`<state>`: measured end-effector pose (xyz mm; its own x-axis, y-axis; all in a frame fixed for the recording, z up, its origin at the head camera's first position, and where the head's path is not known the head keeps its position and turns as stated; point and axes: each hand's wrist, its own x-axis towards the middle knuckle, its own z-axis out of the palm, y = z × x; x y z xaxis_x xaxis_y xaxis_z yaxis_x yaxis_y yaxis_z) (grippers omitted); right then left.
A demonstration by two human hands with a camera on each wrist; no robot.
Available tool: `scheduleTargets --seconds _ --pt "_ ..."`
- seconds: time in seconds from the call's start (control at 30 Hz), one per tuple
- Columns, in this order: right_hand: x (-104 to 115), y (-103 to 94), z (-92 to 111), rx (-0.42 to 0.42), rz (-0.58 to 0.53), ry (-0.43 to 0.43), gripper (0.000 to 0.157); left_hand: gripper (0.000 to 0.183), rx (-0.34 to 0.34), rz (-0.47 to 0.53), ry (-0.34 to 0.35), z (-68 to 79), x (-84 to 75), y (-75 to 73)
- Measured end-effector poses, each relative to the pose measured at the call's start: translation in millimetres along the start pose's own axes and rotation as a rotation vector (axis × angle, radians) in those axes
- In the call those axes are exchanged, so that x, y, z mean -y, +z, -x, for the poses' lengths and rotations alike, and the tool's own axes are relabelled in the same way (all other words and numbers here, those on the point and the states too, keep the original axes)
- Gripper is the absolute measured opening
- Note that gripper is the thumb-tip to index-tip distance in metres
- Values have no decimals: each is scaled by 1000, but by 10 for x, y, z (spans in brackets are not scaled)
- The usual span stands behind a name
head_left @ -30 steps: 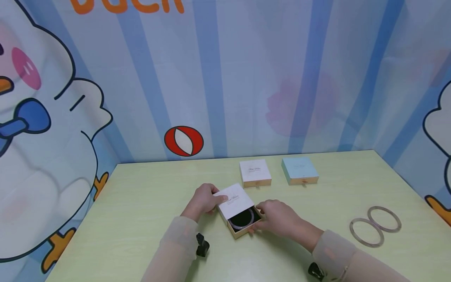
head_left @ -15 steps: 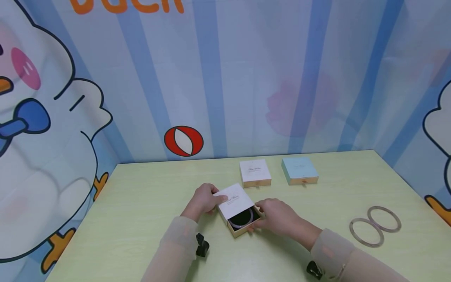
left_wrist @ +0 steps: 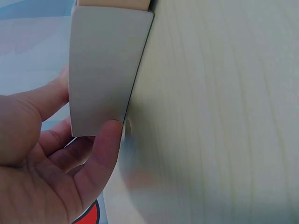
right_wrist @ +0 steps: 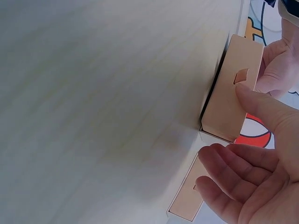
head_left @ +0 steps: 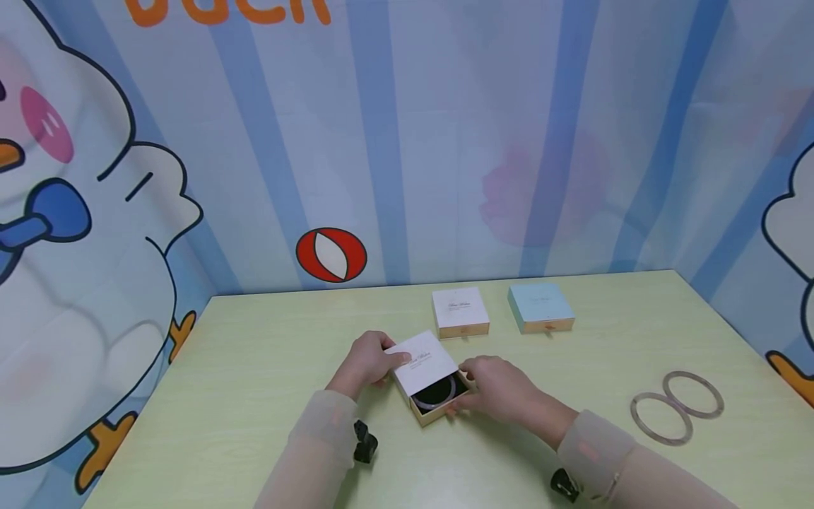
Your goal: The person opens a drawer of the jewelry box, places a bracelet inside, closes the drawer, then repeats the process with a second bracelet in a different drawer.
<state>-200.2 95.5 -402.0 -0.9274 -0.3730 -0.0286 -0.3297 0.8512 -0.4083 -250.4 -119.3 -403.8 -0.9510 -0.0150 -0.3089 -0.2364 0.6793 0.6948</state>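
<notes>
In the head view, a white lidded drawer box (head_left: pixel 425 362) lies tilted at the table's middle, its tan drawer (head_left: pixel 439 416) partly out. A pale bangle (head_left: pixel 437 405) on a black lining shows inside, half hidden under the sleeve. My left hand (head_left: pixel 370 359) grips the far left end, thumb on top; in the left wrist view, fingers (left_wrist: pixel 106 140) hold the white box end (left_wrist: pixel 103 70). My right hand (head_left: pixel 502 389) is at the drawer's right end. Its thumb (right_wrist: pixel 250 95) presses the drawer front (right_wrist: pixel 224 109) beside a small tab, the other fingers loosely curled.
Behind stand another white box (head_left: pixel 461 308) and a light blue box (head_left: pixel 540 305), both closed. Two pale bangles (head_left: pixel 661 418) (head_left: pixel 694 394) touch each other on the table's right. A printed curtain (head_left: pixel 445 141) hangs behind the table's back edge.
The drawer has slid slightly further into the white sleeve, so less of the bangle shows. My right hand has moved a little with it; the left hand stays in place.
</notes>
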Motion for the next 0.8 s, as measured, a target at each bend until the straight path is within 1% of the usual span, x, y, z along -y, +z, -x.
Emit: scheduleTargets --seconds 0.37,0.57,0.8 --pt "-6 12 -39 -11 15 -9 46 31 3 8 0 2 6 2" --pt "11 5 -57 -6 6 6 44 32 3 4 -2 -2 6 2" --pt "17 4 -70 -25 17 1 40 32 1 -2 -3 -5 7 3"
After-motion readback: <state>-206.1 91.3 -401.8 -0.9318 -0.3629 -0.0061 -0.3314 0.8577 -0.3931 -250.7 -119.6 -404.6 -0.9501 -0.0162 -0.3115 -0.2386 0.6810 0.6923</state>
